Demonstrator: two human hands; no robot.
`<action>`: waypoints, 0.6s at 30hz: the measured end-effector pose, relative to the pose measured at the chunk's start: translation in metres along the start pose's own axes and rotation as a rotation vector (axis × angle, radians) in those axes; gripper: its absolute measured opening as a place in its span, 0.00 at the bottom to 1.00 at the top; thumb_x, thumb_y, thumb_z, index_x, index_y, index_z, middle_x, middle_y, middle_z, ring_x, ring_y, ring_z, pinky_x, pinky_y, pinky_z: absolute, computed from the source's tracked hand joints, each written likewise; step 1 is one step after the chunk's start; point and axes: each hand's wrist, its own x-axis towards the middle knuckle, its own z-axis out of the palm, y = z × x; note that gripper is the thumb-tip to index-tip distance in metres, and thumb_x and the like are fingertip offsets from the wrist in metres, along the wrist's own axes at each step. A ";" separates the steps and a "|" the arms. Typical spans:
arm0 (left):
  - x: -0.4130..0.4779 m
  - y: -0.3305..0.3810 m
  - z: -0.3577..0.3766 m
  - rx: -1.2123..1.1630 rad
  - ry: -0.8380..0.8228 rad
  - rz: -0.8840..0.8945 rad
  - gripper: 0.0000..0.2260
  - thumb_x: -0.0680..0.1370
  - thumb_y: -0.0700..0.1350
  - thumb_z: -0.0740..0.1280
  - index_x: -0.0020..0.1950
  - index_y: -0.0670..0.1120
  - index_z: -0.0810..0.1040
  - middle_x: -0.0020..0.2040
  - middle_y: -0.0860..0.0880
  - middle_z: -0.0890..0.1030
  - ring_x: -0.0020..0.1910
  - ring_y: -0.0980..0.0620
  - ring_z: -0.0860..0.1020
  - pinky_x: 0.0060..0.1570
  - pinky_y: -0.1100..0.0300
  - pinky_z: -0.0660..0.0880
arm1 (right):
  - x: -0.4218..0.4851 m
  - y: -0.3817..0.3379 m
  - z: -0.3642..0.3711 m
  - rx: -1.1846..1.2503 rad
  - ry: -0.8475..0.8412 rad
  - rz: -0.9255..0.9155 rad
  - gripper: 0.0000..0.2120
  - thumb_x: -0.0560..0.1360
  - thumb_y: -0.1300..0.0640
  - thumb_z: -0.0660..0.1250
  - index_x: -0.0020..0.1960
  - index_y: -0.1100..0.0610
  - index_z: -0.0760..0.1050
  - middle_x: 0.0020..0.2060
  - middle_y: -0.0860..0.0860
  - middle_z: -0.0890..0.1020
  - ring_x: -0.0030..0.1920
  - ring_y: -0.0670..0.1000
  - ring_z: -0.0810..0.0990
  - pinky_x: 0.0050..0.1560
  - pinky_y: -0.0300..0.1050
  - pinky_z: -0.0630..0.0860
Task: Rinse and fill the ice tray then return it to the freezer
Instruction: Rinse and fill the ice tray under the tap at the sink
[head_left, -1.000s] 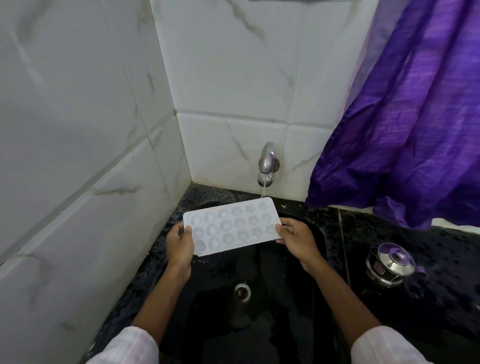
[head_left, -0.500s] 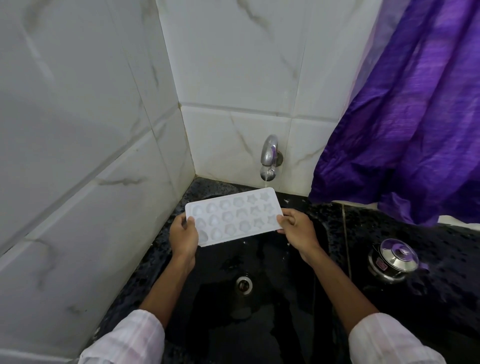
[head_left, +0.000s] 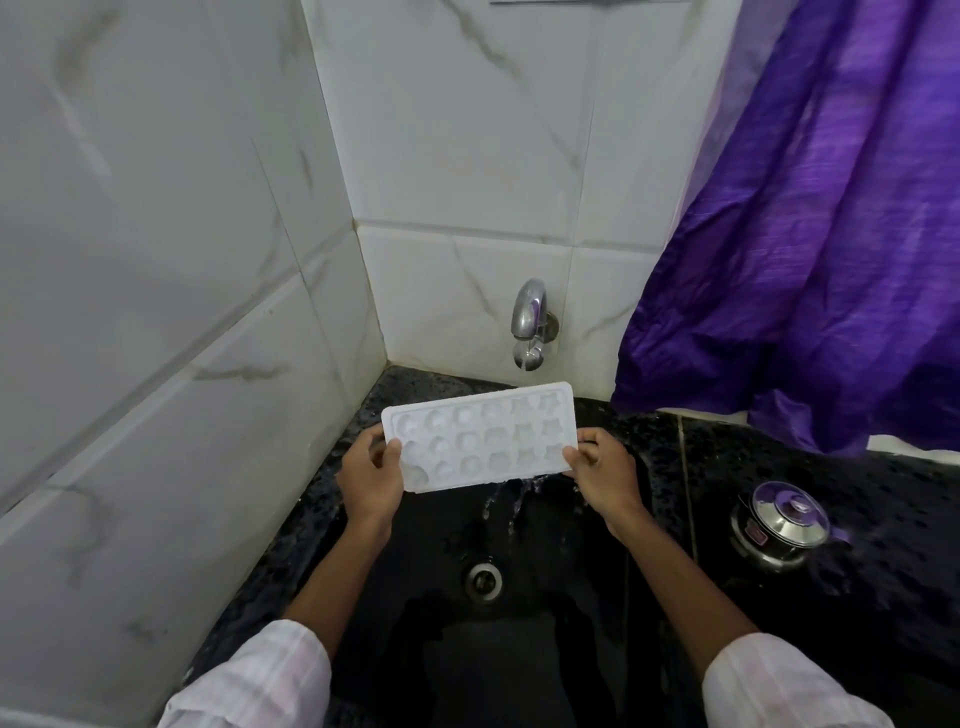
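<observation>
A white ice tray (head_left: 480, 437) with shaped cavities is held level over the black sink (head_left: 519, 649), just under the chrome tap (head_left: 530, 332). Water runs from the tap onto the tray's far right corner and spills off its near edge into the sink. My left hand (head_left: 370, 480) grips the tray's left end, thumb on top. Its right end is pinched by my right hand (head_left: 605, 475).
The sink drain (head_left: 484, 579) lies below the tray. A steel pot with a lid (head_left: 779, 525) stands on the black counter to the right. A purple curtain (head_left: 810, 234) hangs at the back right. White marble tiles (head_left: 156, 260) wall in the left and back.
The tray has moved slightly further under the tap, and water now spills off its near edge into the sink. Both hands keep their hold.
</observation>
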 end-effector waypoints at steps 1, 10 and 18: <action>-0.001 0.000 0.000 0.015 -0.010 0.016 0.10 0.80 0.39 0.66 0.61 0.43 0.80 0.52 0.47 0.84 0.51 0.49 0.82 0.49 0.56 0.77 | 0.000 0.003 -0.002 -0.012 -0.001 0.005 0.07 0.78 0.62 0.68 0.55 0.56 0.77 0.45 0.46 0.84 0.45 0.43 0.83 0.46 0.39 0.82; -0.015 0.006 0.001 0.029 -0.026 0.271 0.07 0.81 0.36 0.66 0.58 0.40 0.79 0.50 0.48 0.83 0.48 0.53 0.81 0.44 0.76 0.73 | -0.006 0.006 -0.026 -0.141 -0.001 -0.102 0.07 0.73 0.62 0.73 0.44 0.55 0.75 0.39 0.45 0.85 0.42 0.42 0.83 0.48 0.40 0.79; -0.013 0.015 0.004 -0.017 -0.001 0.468 0.07 0.82 0.38 0.63 0.58 0.46 0.77 0.52 0.49 0.83 0.54 0.51 0.82 0.57 0.53 0.78 | -0.008 -0.011 -0.038 -0.087 0.124 -0.322 0.06 0.74 0.63 0.73 0.44 0.58 0.75 0.38 0.45 0.85 0.41 0.43 0.84 0.45 0.37 0.78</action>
